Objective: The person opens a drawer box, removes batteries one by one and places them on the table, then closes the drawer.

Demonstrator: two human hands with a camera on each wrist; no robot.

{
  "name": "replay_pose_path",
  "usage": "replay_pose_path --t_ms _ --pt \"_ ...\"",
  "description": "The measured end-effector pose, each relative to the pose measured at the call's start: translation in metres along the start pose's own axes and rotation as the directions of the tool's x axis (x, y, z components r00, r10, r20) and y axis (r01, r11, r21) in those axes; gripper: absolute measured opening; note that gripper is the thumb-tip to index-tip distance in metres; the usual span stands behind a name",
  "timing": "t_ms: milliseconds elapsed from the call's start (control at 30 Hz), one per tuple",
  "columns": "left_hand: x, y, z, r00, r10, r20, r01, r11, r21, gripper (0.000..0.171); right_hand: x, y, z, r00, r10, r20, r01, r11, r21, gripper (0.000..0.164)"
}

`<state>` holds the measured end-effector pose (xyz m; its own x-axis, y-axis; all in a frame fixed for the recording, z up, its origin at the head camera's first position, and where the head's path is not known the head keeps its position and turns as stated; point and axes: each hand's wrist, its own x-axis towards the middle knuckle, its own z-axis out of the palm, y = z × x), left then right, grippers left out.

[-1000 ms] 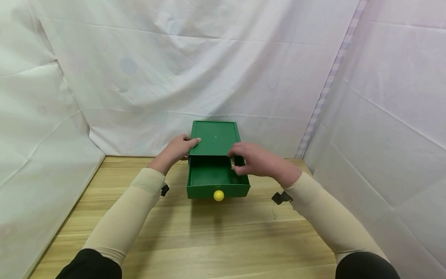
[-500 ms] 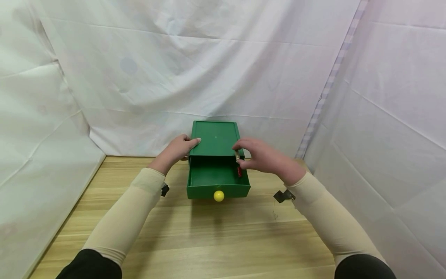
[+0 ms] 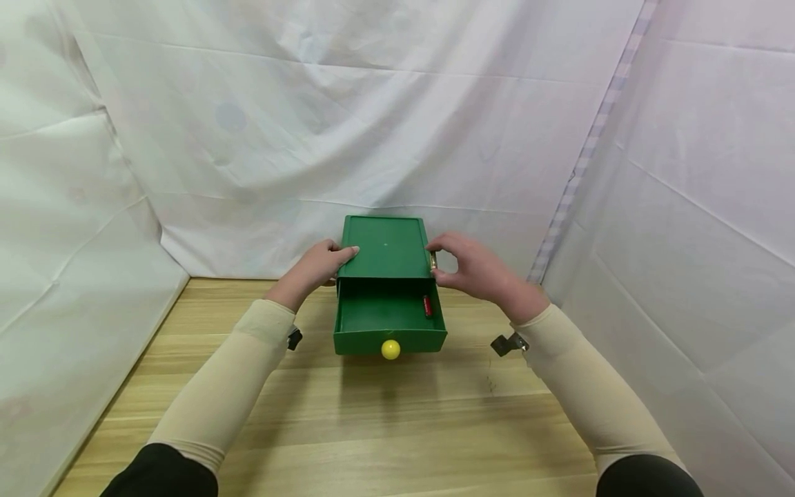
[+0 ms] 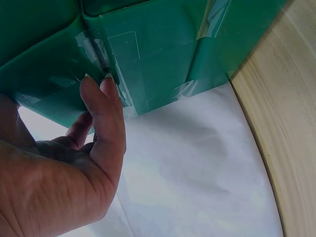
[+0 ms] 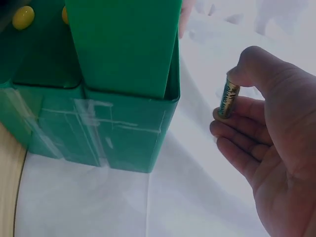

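Note:
A green drawer cabinet (image 3: 385, 245) stands against the back cloth with its top drawer (image 3: 363, 342) pulled out. Inside, by the drawer's right wall, lies a red battery (image 3: 428, 306). My left hand (image 3: 313, 268) grips the cabinet's left edge, thumb on top; its fingertips (image 4: 88, 81) press the taped side in the left wrist view. To the right of the cabinet, my right hand (image 3: 481, 270) pinches a gold-and-dark battery (image 5: 228, 99) end to end between thumb and fingers, apart from the cabinet's side in the right wrist view.
A yellow knob (image 3: 390, 349) sticks out from the drawer front. Clear tape (image 5: 103, 123) joins the stacked green units. White cloth (image 3: 397, 124) hangs behind and at both sides of the wooden table (image 3: 385, 435).
My right hand has lifted out of the drawer and moved right and back with the battery. The red battery in the drawer has come into view. My left hand stays put.

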<state>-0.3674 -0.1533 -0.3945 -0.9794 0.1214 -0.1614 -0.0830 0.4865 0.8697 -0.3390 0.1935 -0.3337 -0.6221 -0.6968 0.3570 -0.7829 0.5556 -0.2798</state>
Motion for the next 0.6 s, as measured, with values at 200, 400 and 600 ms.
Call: replay_pose_path --t_ms 200,400,600 --pt "0.001 -0.001 0.000 1.000 0.005 0.000 -0.005 1.000 0.003 0.076 0.000 0.010 -0.001 0.999 0.012 -0.053 -0.013 1.000 -0.012 0.038" --pt "0.000 0.000 0.000 1.000 0.004 -0.001 -0.004 1.000 0.006 0.076 0.000 0.021 -0.001 0.996 0.019 -0.085 -0.022 0.999 -0.029 0.038" --pt "0.000 0.000 0.000 1.000 0.004 -0.001 -0.004 1.000 0.008 0.075 0.001 0.031 0.000 0.996 0.033 -0.087 -0.036 0.999 -0.036 0.037"
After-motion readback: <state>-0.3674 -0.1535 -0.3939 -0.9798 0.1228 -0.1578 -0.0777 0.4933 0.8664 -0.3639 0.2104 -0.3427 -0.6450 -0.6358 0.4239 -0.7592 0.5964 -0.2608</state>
